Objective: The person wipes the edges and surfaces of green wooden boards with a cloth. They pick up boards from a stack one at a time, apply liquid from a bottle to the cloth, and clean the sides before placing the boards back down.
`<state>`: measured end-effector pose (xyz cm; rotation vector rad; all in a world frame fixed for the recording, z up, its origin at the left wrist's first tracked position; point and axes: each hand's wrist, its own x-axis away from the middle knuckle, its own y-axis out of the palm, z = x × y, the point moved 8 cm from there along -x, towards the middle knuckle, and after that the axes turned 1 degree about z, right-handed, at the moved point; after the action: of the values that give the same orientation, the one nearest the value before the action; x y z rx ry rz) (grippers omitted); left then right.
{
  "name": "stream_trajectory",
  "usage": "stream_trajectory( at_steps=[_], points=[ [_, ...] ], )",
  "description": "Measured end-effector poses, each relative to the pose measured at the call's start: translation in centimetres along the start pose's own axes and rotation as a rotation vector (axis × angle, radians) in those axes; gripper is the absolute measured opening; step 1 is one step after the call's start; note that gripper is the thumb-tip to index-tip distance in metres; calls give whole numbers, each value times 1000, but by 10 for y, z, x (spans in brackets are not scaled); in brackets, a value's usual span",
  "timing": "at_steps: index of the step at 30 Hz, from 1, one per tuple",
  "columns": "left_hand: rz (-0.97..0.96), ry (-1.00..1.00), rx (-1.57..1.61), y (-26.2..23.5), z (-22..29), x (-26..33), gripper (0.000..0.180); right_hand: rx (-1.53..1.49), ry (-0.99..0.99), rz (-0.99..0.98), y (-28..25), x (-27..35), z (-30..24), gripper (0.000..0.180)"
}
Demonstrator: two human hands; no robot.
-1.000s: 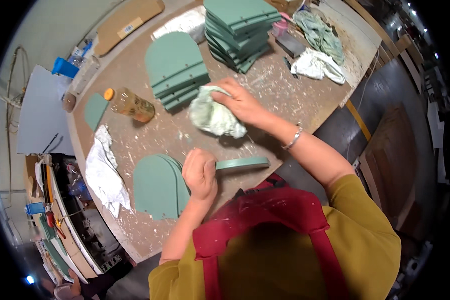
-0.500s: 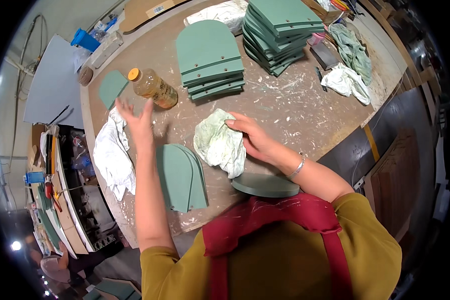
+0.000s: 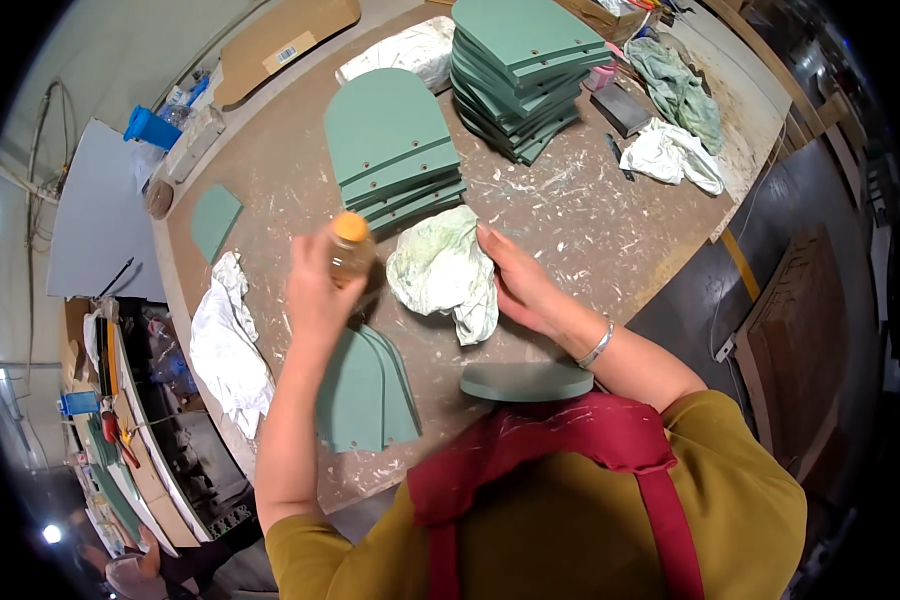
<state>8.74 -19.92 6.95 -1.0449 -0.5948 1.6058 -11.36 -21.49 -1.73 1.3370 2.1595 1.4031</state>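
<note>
My left hand [image 3: 317,285] is closed round a clear plastic bottle [image 3: 351,252] with an orange cap, lifted over the table. A crumpled white rag [image 3: 440,268] with pale green stains hangs from my right hand [image 3: 515,275], the fingers gripping its right side. Below the left hand lie several green round-topped panels [image 3: 362,395], partly hidden by my forearm. One more green panel [image 3: 526,381] is seen nearly edge-on against my red apron. Just beyond the rag stands a low stack of green panels [image 3: 395,130] with small holes along their near edges.
A taller stack of green panels [image 3: 525,75] rises at the back. A white cloth [image 3: 228,345] and a small green panel [image 3: 214,220] lie at the left. More rags [image 3: 673,157] and a dark block [image 3: 620,108] are at the right. A person [image 3: 135,572] is at the lower left.
My left hand, open and reaching before, has taken hold of the bottle and brought it right, towards the rag. My right hand still holds the rag. The whole view has shifted slightly.
</note>
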Motion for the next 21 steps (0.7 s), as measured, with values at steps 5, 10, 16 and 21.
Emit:
stream_trajectory(
  at_steps=[5, 10, 16, 21],
  points=[
    [-262, 241, -196, 41, 54, 8, 75, -20, -73, -5, 5, 8, -14, 33],
    [-337, 347, -280, 67, 62, 14, 76, 109, -96, 129, -16, 17, -15, 31],
    [-308, 375, -251, 85, 42, 28, 79, 118, -72, 197, -32, 12, 2, 32],
    [-316, 382, -246, 85, 41, 26, 75, 242, -105, 184, -32, 4, 3, 49]
  ],
)
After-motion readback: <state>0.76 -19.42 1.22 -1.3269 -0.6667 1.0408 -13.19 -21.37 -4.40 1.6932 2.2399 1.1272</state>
